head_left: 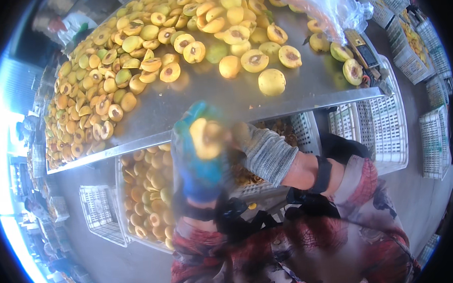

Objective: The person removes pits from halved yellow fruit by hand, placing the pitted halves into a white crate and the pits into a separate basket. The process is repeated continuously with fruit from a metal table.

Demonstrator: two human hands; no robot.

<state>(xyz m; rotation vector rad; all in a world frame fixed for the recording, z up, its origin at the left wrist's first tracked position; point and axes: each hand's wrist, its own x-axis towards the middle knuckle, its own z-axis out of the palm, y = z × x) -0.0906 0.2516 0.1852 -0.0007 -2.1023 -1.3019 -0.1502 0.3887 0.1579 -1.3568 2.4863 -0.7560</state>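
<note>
My left hand, in a blue-green glove, is closed around a yellow peach half just off the near edge of the metal table. The cut face, with a brownish centre, is turned up. My right hand, below a grey knitted sleeve, is curled against the right side of that half. Its fingers are blurred, and whatever they grip is hidden. Beyond my hands, many peach halves are heaped over the table. One rounded yellow peach piece lies nearest the front edge.
Under the table, a crate of peach halves stands left of my legs. Another white crate holds brown bits. More crates stand at the left and right. Clear plastic bag and a small scale-like device lie at the table's right end.
</note>
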